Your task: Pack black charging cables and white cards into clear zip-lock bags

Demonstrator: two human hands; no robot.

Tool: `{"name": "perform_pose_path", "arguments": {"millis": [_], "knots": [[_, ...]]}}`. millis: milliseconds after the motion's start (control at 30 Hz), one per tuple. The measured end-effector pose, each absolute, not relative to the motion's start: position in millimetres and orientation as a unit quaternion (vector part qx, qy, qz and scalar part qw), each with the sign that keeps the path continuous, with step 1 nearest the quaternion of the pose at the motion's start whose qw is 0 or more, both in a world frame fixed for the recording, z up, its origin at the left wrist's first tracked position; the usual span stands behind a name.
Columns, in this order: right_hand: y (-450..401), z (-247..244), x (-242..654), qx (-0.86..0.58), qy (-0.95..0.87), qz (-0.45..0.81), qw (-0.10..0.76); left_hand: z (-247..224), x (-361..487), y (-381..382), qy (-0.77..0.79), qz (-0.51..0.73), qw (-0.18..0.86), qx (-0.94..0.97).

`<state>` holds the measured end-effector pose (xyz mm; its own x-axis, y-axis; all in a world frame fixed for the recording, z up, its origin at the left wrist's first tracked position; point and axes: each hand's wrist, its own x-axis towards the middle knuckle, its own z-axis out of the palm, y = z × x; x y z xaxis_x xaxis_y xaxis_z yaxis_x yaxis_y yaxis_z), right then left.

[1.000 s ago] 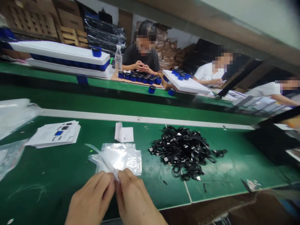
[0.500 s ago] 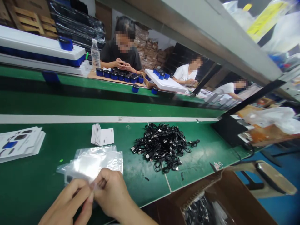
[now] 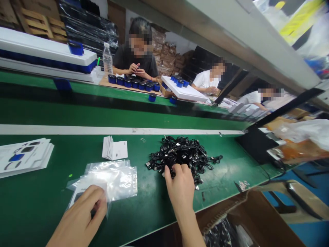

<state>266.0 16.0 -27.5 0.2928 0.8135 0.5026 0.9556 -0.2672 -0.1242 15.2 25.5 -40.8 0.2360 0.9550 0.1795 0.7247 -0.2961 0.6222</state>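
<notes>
My left hand (image 3: 86,212) is closed at the edge of a clear plastic bag (image 3: 108,202) with a white printed card (image 3: 88,183) in it. Under and behind it lie several more flat clear bags (image 3: 120,178) in a loose stack. My right hand (image 3: 181,187) touches the near side of a heap of coiled black USB cables (image 3: 190,151). Its thumb and fingers are apart, and its fingertips rest among the cables. Just beyond the bags, a small bunch of folded white leaflets (image 3: 119,150) stands on the green table.
Printed sheets (image 3: 25,156) lie at the left. An open cardboard box (image 3: 246,219) is below the table's right edge, beside a stool (image 3: 305,199). A white ledge (image 3: 77,129) crosses the table. Behind it are blue jars (image 3: 135,83), a bottle (image 3: 107,60) and people at work.
My right hand has left the plastic bag and moved right to the cable heap. My left hand stays at the bag, where the white card shows more clearly.
</notes>
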Motion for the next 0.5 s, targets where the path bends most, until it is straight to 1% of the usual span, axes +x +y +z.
{"name": "perform_pose_path", "arguments": {"millis": [67,167,300,367,433,500], "knots": [[14,-26,257,-0.754,-0.586,-0.162,0.25,-37,11,27,0.531,0.239,0.23,0.78],[11,-26,247,-0.707,-0.62,-0.121,0.317,-32,9,26,0.532,0.219,0.24,0.782],[16,-32,238,-0.693,-0.634,-0.089,0.332,-32,13,22,0.554,0.207,0.252,0.766],[19,-34,236,-0.694,-0.613,-0.072,0.37,-34,14,21,0.558,0.207,0.259,0.761],[22,-34,235,-0.7,-0.592,-0.002,0.4,-36,14,21,0.557,0.201,0.265,0.761],[25,-36,236,-0.705,-0.587,0.074,0.392,-37,13,20,0.557,0.195,0.265,0.762]]}}
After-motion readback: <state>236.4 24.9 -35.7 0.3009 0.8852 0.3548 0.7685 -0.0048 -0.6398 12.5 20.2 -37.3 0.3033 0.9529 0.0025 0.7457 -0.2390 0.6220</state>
